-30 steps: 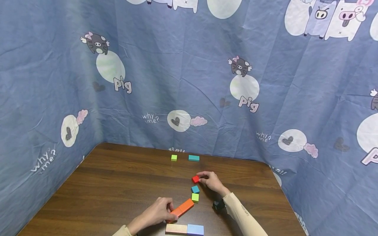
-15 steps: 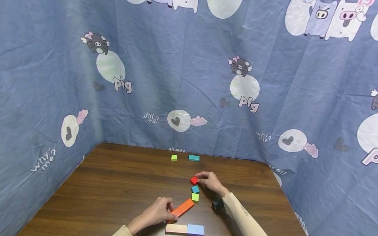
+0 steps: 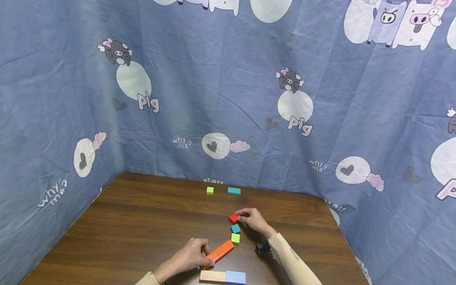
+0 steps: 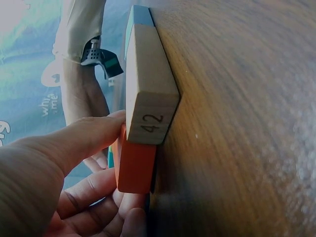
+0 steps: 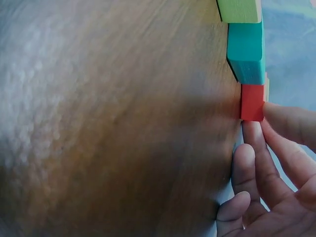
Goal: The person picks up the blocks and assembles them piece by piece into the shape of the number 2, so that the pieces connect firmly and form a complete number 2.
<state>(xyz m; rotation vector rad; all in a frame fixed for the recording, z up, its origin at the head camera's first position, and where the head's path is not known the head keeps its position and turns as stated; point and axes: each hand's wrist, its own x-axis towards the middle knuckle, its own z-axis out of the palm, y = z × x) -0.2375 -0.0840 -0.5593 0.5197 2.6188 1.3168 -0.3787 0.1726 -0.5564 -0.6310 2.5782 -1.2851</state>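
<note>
The red cube (image 3: 233, 218) is sitting on the desk (image 3: 149, 221), pinched by the fingertips of the right hand (image 3: 253, 220). In the right wrist view the fingers (image 5: 256, 148) are closing on the cube's (image 5: 252, 101) near faces, so this grip is pinching the cube rather than spread. The cube is looking like small, rigid painted wood: light, unlikely to deform, and probably a little slick on its smooth faces. Opposite flat faces are judged the best purchase; a corner hold would likely let it twist.

Just nearer the person than this grip, a teal cube (image 3: 235, 228) and a green cube (image 3: 235, 238) are lying in a short row, near one another.

The left hand (image 3: 189, 256) is gripping the lower end of the orange block (image 3: 220, 251), with thumb and fingers curled around it. In the left wrist view the orange block (image 4: 136, 165) is lying against the fingers (image 4: 89, 190). It is a long, stiff bar, light, and best held across its narrow sides near the middle to stop it pivoting.

Just below that grip, a natural wood block (image 3: 212, 276) marked "42" is lying end to end with a light blue block (image 3: 236, 277).

Well beyond both grips, near the patterned blue cloth (image 3: 228, 99), a small green cube (image 3: 209, 190) and a teal block (image 3: 233, 190) are resting apart.
</note>
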